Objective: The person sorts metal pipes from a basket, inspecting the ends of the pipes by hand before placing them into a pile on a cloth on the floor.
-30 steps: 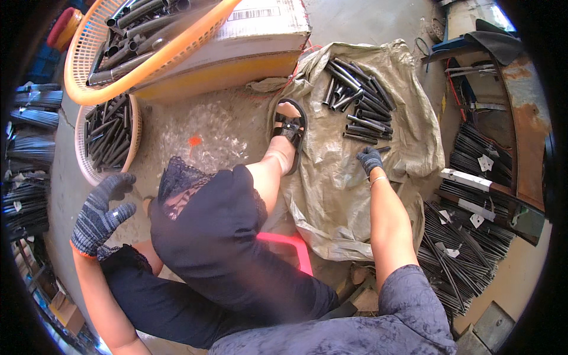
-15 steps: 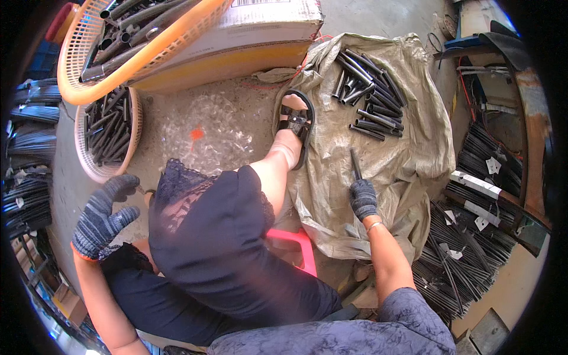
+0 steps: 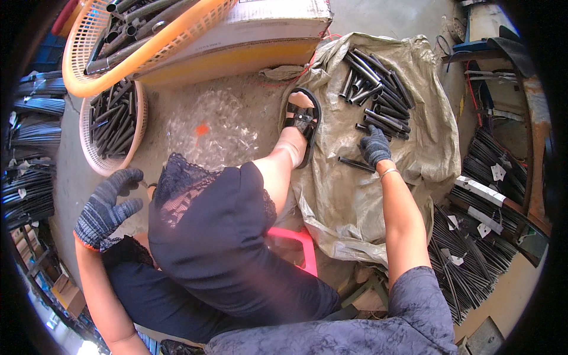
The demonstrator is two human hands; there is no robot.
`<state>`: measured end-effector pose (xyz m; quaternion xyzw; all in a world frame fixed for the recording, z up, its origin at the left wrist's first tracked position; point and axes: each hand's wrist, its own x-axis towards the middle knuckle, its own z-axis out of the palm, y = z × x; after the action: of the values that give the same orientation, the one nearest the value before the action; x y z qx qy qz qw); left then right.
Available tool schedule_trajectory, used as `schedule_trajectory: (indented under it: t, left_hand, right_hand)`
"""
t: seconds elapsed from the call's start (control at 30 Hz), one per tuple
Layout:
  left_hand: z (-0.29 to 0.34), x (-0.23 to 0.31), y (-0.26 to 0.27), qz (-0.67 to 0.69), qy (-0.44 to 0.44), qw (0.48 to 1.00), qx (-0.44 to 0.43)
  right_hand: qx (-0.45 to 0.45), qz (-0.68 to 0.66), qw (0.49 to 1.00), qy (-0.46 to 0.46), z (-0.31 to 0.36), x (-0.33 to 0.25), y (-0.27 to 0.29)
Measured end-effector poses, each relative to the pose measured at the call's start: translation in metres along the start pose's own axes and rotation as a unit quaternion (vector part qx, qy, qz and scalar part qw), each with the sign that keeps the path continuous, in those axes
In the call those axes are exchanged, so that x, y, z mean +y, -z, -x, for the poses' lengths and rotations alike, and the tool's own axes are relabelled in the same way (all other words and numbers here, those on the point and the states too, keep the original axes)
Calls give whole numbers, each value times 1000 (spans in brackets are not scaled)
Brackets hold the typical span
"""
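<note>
My right hand (image 3: 376, 147), in a dark knit glove, lies on the tan sack (image 3: 367, 207) at the near edge of a pile of short black tubes (image 3: 378, 94). Its fingers curl over the nearest tubes; whether they grip one is hidden. One loose black tube (image 3: 355, 164) lies on the sack just left of that hand. My left hand (image 3: 106, 207), also gloved, hovers with fingers spread and nothing in it beside my left knee, just below a round white basket (image 3: 141, 127) of black tubes. My sandalled foot (image 3: 300, 124) rests on the sack's left edge.
An orange mesh basket (image 3: 94, 89) of longer tubes leans on a cardboard box (image 3: 260, 35) at the back. Bundles of thin black rods (image 3: 473, 260) lie at right, more rod bundles (image 3: 29, 189) at left. A pink stool (image 3: 302, 248) shows under my legs.
My right hand, which held a black tube upright away from the pile half a second ago, has moved back up to the pile. My left hand stayed open and barely moved.
</note>
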<state>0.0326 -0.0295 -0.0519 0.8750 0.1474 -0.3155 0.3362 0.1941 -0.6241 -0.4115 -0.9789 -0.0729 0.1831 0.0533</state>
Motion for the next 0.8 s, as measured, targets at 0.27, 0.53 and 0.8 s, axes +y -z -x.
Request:
schedule_trajectory:
  t: [0.27, 0.53, 0.8]
  left_hand:
    - [5, 5, -3, -1, -11, 1000, 2]
    - [9, 8, 0, -5, -23, 1000, 6]
    - [18, 2, 4, -13, -22, 1000, 13]
  right_hand:
    - [-80, 71, 993, -58, 23, -24, 9]
    - [-92, -181, 978, -37, 59, 7, -10]
    - [-95, 6, 986, -134, 91, -76, 13]
